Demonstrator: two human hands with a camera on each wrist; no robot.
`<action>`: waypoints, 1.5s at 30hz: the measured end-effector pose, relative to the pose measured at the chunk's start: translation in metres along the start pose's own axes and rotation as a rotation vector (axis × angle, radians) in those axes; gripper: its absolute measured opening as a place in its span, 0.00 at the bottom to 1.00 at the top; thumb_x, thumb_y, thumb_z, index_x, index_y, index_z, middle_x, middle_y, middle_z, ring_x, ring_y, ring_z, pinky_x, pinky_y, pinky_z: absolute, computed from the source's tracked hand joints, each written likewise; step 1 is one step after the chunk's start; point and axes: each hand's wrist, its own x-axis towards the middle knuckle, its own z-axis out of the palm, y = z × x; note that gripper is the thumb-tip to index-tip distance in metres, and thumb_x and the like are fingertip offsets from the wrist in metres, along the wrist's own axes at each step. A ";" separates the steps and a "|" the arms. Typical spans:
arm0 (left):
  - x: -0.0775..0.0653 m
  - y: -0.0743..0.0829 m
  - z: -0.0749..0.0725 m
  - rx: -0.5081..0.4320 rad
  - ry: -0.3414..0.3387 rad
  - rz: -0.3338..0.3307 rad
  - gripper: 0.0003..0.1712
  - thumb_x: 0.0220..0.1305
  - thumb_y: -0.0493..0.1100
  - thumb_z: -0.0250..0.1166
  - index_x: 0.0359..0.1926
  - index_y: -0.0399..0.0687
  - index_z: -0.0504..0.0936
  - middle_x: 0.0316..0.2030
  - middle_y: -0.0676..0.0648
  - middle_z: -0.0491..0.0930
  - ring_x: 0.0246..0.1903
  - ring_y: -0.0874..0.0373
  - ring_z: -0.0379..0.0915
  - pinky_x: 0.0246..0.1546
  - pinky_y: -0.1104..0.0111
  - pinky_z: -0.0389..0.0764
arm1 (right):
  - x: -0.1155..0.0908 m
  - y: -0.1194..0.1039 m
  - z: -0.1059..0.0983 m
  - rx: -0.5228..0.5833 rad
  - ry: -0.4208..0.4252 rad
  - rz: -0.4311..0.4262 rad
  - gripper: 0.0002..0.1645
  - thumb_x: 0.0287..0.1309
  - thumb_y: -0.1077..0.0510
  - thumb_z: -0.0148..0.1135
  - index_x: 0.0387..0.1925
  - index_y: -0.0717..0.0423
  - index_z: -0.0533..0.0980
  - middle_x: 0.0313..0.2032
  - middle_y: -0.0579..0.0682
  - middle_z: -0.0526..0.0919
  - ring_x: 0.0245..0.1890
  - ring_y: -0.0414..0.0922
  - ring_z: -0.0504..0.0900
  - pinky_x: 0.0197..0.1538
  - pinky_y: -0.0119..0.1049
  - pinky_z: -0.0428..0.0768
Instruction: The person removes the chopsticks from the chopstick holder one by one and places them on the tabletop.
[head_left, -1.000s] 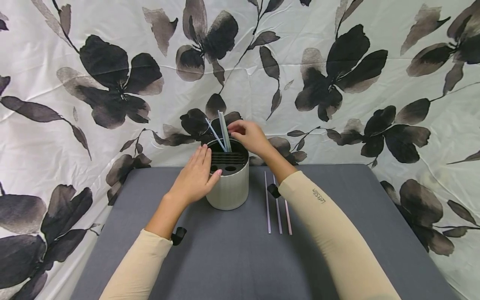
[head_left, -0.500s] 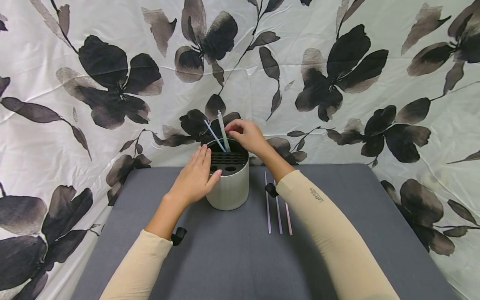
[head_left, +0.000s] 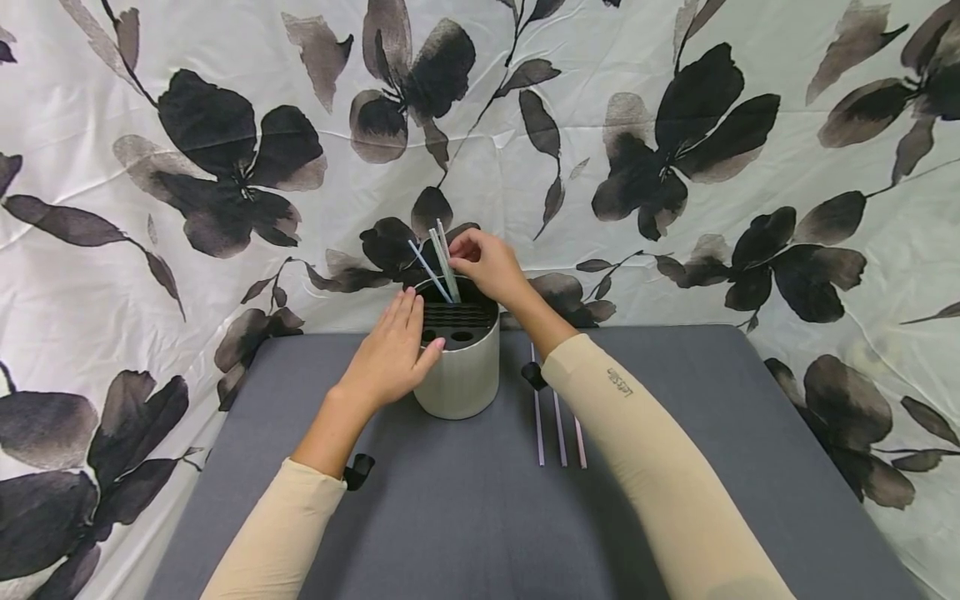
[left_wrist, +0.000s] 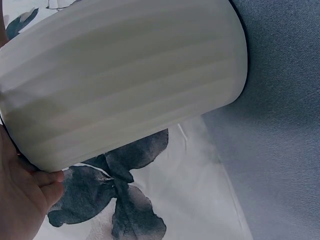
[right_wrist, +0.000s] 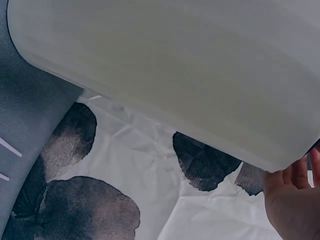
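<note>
A cream ribbed cylindrical holder (head_left: 457,383) with a black slotted insert (head_left: 459,317) stands upright on the table. My left hand (head_left: 381,357) rests along its left rim, fingers straight and thumb over the front edge. Behind the slots, a bluish straw (head_left: 426,267) leans left and several pale, straw-like sticks (head_left: 441,254) rise from the opening. Thumb and fingers of my right hand (head_left: 491,265) pinch at the rightmost pale stick, above the back rim. The holder's wall fills much of both wrist views, with my left fingers (left_wrist: 47,187) and right fingers (right_wrist: 292,175) near its top.
Three thin pinkish-purple sticks (head_left: 561,433) lie side by side on the grey table (head_left: 465,517), right of the holder and partly under my right forearm. A white floral cloth (head_left: 555,50) hangs right behind the table's back edge.
The right hand shifts slightly left and the right forearm drifts left. The pale sticks, bunched close together half a second ago, now show apart at their tops. The left hand stays in place.
</note>
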 end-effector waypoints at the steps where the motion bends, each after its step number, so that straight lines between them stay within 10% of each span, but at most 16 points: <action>1: 0.000 0.000 0.000 0.002 0.001 0.000 0.47 0.80 0.63 0.42 0.79 0.27 0.50 0.80 0.29 0.45 0.82 0.39 0.37 0.81 0.49 0.48 | 0.000 -0.001 0.001 -0.004 0.000 0.000 0.10 0.66 0.58 0.70 0.45 0.58 0.81 0.42 0.55 0.87 0.41 0.48 0.83 0.46 0.39 0.81; 19: -0.008 0.009 0.001 0.007 0.003 -0.018 0.48 0.79 0.63 0.42 0.79 0.27 0.50 0.80 0.29 0.44 0.82 0.38 0.37 0.81 0.49 0.49 | -0.011 -0.007 -0.003 0.048 0.029 0.020 0.07 0.68 0.58 0.67 0.44 0.57 0.80 0.42 0.54 0.87 0.42 0.48 0.85 0.47 0.39 0.84; 45: -0.007 0.007 0.000 0.005 0.007 -0.008 0.48 0.79 0.63 0.42 0.79 0.26 0.49 0.80 0.28 0.44 0.82 0.37 0.36 0.81 0.48 0.49 | -0.019 -0.021 -0.077 0.585 0.242 -0.095 0.05 0.67 0.66 0.66 0.41 0.61 0.78 0.38 0.51 0.83 0.39 0.42 0.88 0.49 0.37 0.88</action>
